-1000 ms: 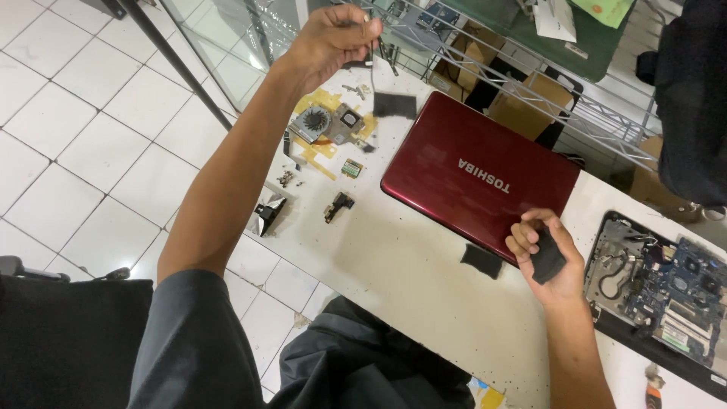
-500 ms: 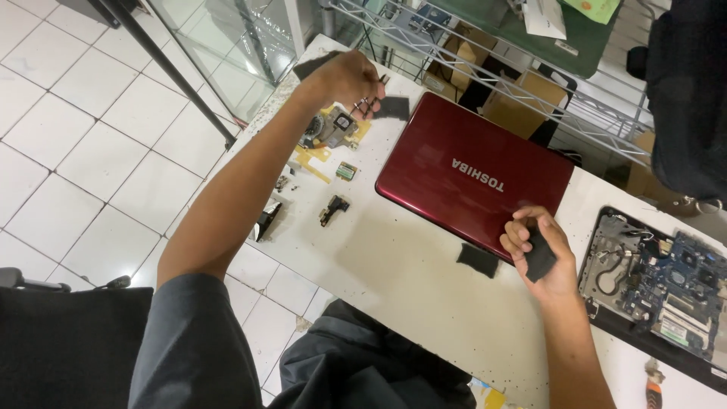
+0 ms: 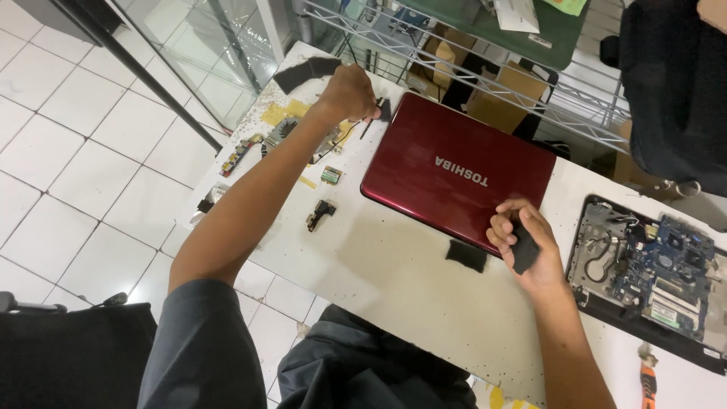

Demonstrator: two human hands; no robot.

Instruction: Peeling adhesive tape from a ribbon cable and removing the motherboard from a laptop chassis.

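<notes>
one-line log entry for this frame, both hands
left hand: closed over small parts at table's far corner | right hand: holds black pad by red laptop | opened laptop base: untouched

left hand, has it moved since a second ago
Yes. The left hand has come down from up by the wire shelf to the table, beside the red laptop.

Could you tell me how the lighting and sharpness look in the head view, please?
Head view: even indoor light; the left hand and arm cast a soft shadow on the white table; a mild sheen shows on the red laptop lid; the glass panel reflects the room; the right hand and its dark pad look reasonably sharp.
</notes>
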